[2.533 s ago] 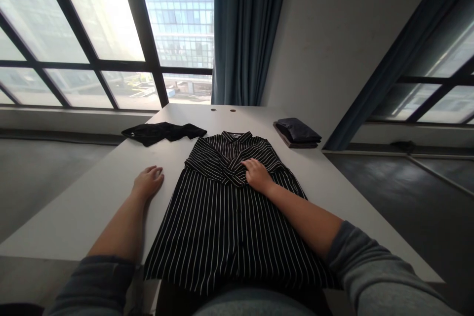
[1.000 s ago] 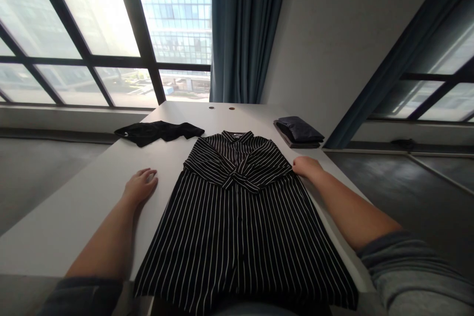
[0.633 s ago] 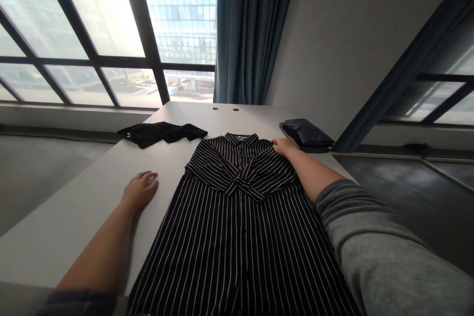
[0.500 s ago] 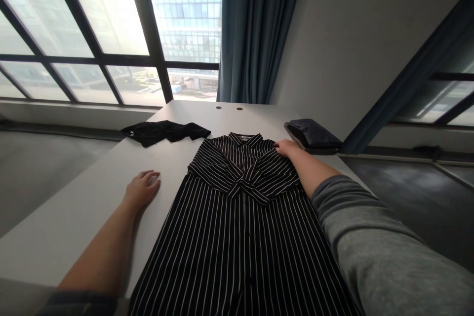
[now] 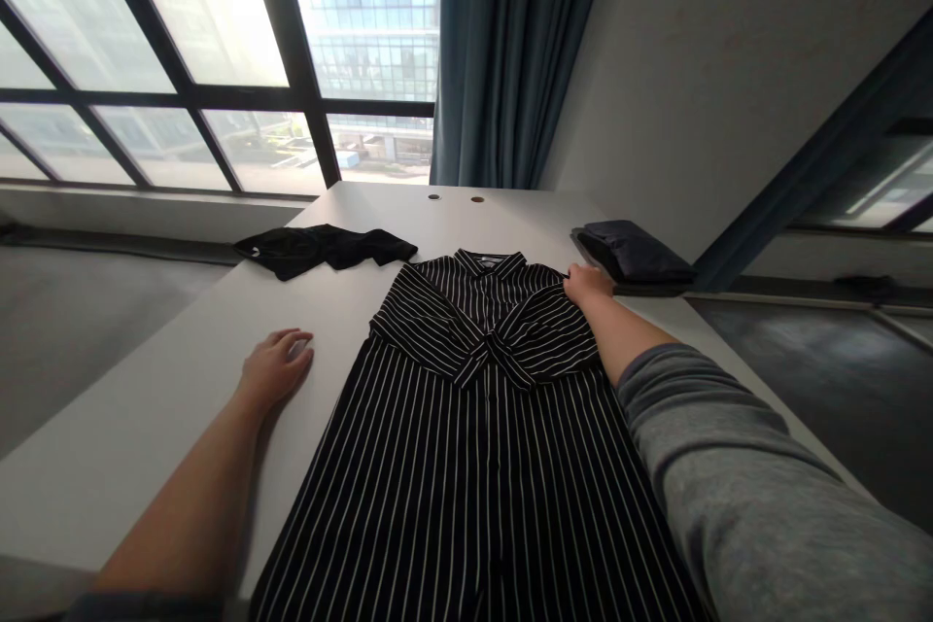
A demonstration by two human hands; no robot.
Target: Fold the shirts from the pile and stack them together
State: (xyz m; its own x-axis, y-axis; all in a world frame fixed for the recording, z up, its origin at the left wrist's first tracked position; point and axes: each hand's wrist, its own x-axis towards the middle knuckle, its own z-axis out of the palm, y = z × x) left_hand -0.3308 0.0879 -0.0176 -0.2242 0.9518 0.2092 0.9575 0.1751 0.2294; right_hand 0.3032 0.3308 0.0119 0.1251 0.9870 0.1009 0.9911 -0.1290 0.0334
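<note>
I'm looking down on a black shirt with thin white stripes [image 5: 473, 447], laid flat and collar-away along the middle of the white tabletop [image 5: 146, 428], its 2 sleeves folded in and crossed over the chest. My left hand [image 5: 275, 367] lies palm down on the bare tabletop just beside the shirt's left edge, fingers relaxed and close together, gripping nothing. My right hand [image 5: 587, 282] is stretched out to the shirt's far right shoulder, fingers touching the fabric at the edge; I cannot tell whether they pinch it or only rest there. Past the collar on the left lies a crumpled black garment [image 5: 321, 248], apart from the shirt. On the far right, near my right hand, sits a folded dark grey cloth [image 5: 638, 253]. 2 small round holes [image 5: 456, 198] show at the tabletop's far end.
</note>
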